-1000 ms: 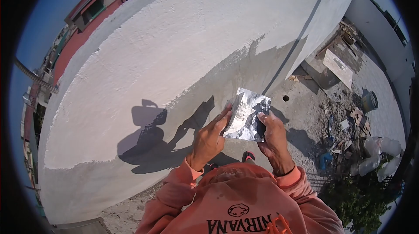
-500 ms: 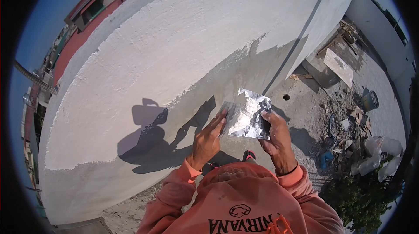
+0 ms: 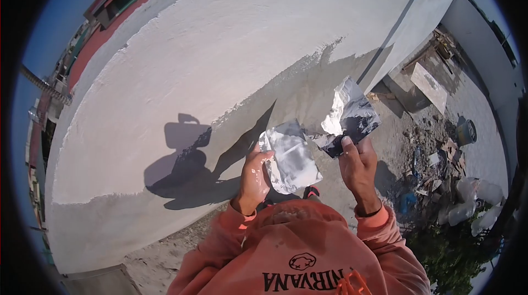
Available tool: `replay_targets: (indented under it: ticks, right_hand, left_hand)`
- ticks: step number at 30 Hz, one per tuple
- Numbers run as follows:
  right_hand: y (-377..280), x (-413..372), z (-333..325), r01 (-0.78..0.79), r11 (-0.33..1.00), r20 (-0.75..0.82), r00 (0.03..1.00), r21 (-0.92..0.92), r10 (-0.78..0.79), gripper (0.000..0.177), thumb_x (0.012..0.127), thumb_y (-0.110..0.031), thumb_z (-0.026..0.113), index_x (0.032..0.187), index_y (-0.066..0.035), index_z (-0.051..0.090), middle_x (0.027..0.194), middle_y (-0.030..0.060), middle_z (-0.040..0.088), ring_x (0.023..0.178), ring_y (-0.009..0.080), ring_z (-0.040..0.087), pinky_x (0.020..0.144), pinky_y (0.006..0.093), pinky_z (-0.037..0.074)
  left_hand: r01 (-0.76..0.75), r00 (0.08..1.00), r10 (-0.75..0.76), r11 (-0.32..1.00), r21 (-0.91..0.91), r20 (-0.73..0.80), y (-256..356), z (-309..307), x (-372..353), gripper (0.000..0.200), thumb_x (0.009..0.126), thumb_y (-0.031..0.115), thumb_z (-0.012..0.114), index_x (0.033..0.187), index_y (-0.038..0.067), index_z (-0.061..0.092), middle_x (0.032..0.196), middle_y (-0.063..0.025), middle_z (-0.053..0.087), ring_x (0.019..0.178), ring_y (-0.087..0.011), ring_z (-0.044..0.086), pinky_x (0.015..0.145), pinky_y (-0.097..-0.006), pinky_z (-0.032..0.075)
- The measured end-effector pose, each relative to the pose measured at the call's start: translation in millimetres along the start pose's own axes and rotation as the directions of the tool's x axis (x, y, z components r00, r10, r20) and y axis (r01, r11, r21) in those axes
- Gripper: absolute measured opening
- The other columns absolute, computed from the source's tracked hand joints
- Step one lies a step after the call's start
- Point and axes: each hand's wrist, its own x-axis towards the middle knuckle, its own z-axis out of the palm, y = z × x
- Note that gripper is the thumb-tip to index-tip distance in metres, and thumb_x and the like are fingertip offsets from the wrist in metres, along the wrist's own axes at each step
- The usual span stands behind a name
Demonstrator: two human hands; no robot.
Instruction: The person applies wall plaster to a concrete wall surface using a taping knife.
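My left hand (image 3: 254, 178) is closed on the edge of a flat metal putty scraper (image 3: 292, 158), whose shiny face carries thin white smears. White specks dot the fingers of that hand. In my right hand (image 3: 358, 169) a second metal scraper (image 3: 364, 118) is pinched by its dark lower edge, the thumb on top. A heap of white putty (image 3: 337, 109) lies along this one's left side. The two scrapers are close together, the right one farther out. Beyond them stands a wall (image 3: 181, 69), coated white above, with a bare grey band (image 3: 308, 94) below.
To the right, rubble and scraps (image 3: 432, 166) litter the ground near a bucket (image 3: 466, 131). A pale board (image 3: 429, 87) leans by a concrete block. Clear plastic bags (image 3: 467, 201) and a leafy plant (image 3: 451, 251) are at the lower right. My shadow falls on the wall.
My hands have drawn apart. The left scraper has turned its broad face up and come nearer me; the right one has moved up and right, tilting, with the putty on it.
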Motion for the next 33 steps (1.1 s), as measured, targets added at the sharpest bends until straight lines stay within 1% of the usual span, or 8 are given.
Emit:
replay_targets:
  ticks: [2,3,6,7,11,17,21,33]
  right_hand:
    - [-6,-8,-1,0.188,0.866,0.11,0.982,-0.464,-0.155,0.037,0.098,-0.006,0.045,0.134,0.004,0.042,0.12,0.0163,0.058,0.105,0.0243,0.058,0.093,0.0335,0.043]
    - [-8,-4,0,0.381,0.806,0.252,0.922,-0.453,-0.294,0.041,0.096,-0.004,0.047,0.136,0.001,0.041,0.124,0.0212,0.058,0.115,0.0314,0.057,0.098,0.0362,0.042]
    - [-3,11,-1,0.701,0.68,0.527,0.669,-0.214,-0.524,0.052,0.088,0.004,0.052,0.138,0.0,0.04,0.133,0.0243,0.053,0.124,0.0378,0.052,0.105,0.0399,0.038]
    - [-5,14,-5,0.711,0.684,0.623,0.611,-0.161,-0.488,0.066,0.079,0.008,0.062,0.14,-0.002,0.038,0.14,0.0248,0.046,0.129,0.041,0.047,0.11,0.0448,0.035]
    - [-18,20,-11,0.719,0.663,0.716,0.574,-0.208,-0.397,0.072,0.077,-0.001,0.071,0.141,-0.003,0.038,0.143,0.0227,0.044,0.131,0.0412,0.045,0.111,0.0493,0.035]
    - [-15,25,-24,0.793,0.532,0.782,0.521,-0.296,-0.342,0.073,0.076,0.0,0.07,0.142,-0.003,0.039,0.145,0.0211,0.042,0.134,0.0374,0.042,0.114,0.0487,0.032]
    - [4,27,-35,0.82,0.463,0.794,0.511,-0.336,-0.33,0.075,0.075,0.0,0.07,0.143,-0.003,0.038,0.146,0.0206,0.042,0.135,0.0373,0.041,0.114,0.0489,0.032]
    - [34,31,-60,0.8,0.478,0.825,0.514,-0.362,-0.235,0.083,0.07,0.003,0.067,0.146,-0.005,0.035,0.149,0.0208,0.036,0.138,0.0367,0.037,0.116,0.0467,0.029]
  left_hand:
    - [0.074,0.997,-0.073,0.992,-0.107,0.017,3,6,3,0.038,0.09,0.011,0.049,0.125,-0.001,0.051,0.114,-0.0135,0.064,0.103,-0.0261,0.064,0.093,-0.0397,0.051]
    - [0.188,0.982,-0.183,0.966,-0.177,0.046,7,7,3,0.034,0.09,0.015,0.051,0.12,-0.001,0.055,0.109,-0.0136,0.066,0.098,-0.027,0.066,0.089,-0.0405,0.053]
    - [0.169,0.986,-0.168,0.966,-0.198,0.022,11,24,10,0.033,0.091,0.017,0.051,0.118,-0.001,0.057,0.11,-0.0123,0.065,0.1,-0.0256,0.066,0.09,-0.0394,0.053]
    - [0.159,0.987,-0.156,0.964,-0.214,0.031,9,22,15,0.033,0.095,0.022,0.051,0.119,0.0,0.057,0.111,-0.0111,0.066,0.101,-0.0231,0.065,0.09,-0.0376,0.053]
    - [0.047,0.984,-0.039,0.998,-0.041,0.176,18,47,13,0.039,0.101,0.033,0.048,0.123,0.001,0.054,0.116,-0.0087,0.063,0.107,-0.019,0.063,0.092,-0.0347,0.051]
    - [0.082,0.996,-0.08,0.995,-0.059,0.044,20,49,9,0.037,0.099,0.027,0.053,0.125,0.001,0.054,0.116,-0.0109,0.064,0.102,-0.0182,0.064,0.088,-0.0332,0.052]
    - [0.039,0.999,-0.038,0.998,0.052,-0.033,19,55,8,0.037,0.1,0.026,0.052,0.126,0.0,0.054,0.118,-0.0104,0.063,0.103,-0.0191,0.064,0.089,-0.0335,0.052]
    - [0.045,0.999,-0.045,0.996,0.076,-0.01,2,34,10,0.036,0.101,0.024,0.048,0.126,-0.001,0.053,0.118,-0.0098,0.063,0.105,-0.0187,0.063,0.091,-0.0336,0.051]
